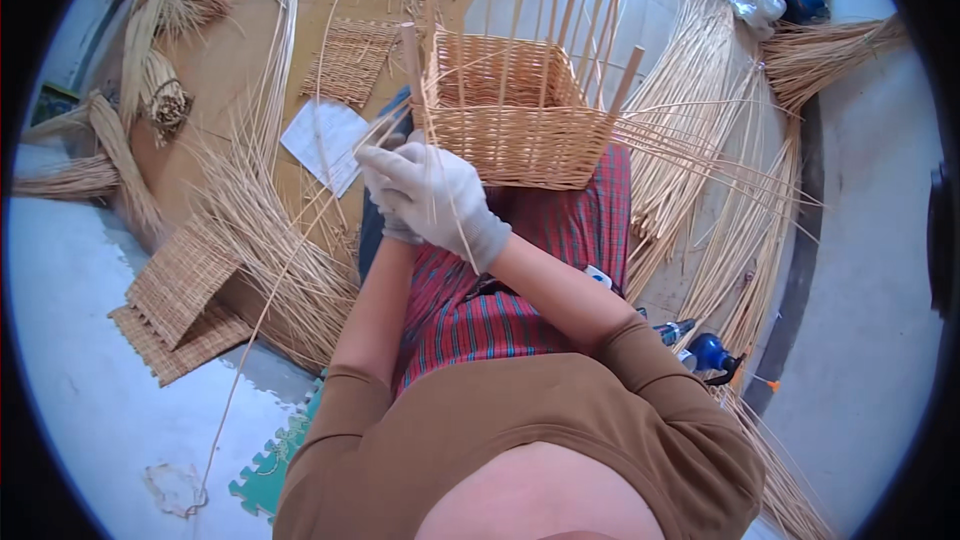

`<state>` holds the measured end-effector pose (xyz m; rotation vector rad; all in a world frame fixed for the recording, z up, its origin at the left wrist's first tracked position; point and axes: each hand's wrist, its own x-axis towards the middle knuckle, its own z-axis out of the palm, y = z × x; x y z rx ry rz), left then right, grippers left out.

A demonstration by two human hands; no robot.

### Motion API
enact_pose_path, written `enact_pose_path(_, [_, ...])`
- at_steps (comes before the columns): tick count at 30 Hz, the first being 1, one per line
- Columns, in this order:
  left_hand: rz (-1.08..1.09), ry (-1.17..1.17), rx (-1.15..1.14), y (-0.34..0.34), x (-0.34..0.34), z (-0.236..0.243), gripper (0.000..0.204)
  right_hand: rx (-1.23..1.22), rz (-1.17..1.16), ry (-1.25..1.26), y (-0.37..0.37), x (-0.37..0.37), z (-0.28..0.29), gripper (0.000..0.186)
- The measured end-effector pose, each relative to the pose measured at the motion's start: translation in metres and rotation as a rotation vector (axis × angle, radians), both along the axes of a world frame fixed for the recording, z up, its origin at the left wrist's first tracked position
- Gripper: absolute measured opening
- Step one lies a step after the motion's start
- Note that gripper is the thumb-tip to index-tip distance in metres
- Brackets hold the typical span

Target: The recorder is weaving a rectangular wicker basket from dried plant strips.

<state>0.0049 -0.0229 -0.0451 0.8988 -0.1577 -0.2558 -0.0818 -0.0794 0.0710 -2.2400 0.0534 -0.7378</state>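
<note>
A half-woven rectangular wicker basket (pixel 520 130) rests on my lap over a red plaid cloth (pixel 560 230), with upright wooden stakes and thin reeds rising from its rim. Both hands wear light grey gloves and meet at the basket's near left corner. My right hand (pixel 445 202) lies on top, fingers closed around thin reed strands (pixel 330 210) that trail down to the left. My left hand (pixel 395 225) is mostly hidden beneath it, gripping the same strands.
Loose reed bundles (pixel 270 230) lie on the floor to my left and more reeds (pixel 740 190) to my right. Flat woven mats (pixel 180 300) lie at left, another woven mat (pixel 350 60) beyond. A white paper (pixel 325 140) lies near the basket. Blue tools (pixel 705 350) sit at right.
</note>
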Motion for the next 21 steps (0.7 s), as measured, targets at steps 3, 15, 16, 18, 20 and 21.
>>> enact_pose_path(3, [-0.107, -0.6, 0.664, -0.002, 0.041, 0.031, 0.065, -0.161, 0.026, 0.076, 0.006, -0.002, -0.018, 0.032])
enact_pose_path(15, [-0.341, -0.337, 0.254, -0.027, 0.042, 0.018, 0.022, 0.282, -0.434, -0.236, -0.082, 0.009, -0.029, 0.026])
enact_pose_path(16, [-0.25, -0.337, 0.28, -0.031, 0.037, 0.018, 0.02, -0.242, -0.399, -0.273, -0.091, 0.032, -0.006, 0.039])
enact_pose_path(18, [-0.146, -0.238, 0.323, -0.034, 0.031, 0.019, 0.018, -0.422, -0.442, -0.008, -0.087, 0.066, 0.021, 0.067])
enact_pose_path(20, [-0.05, -0.211, 0.388, -0.036, 0.026, 0.032, 0.019, 0.06, -0.388, -0.073, -0.097, 0.068, 0.018, 0.079])
enact_pose_path(21, [-0.095, -0.215, 0.381, -0.035, 0.028, 0.04, 0.03, 0.182, -0.24, -0.347, -0.112, 0.05, 0.005, 0.067])
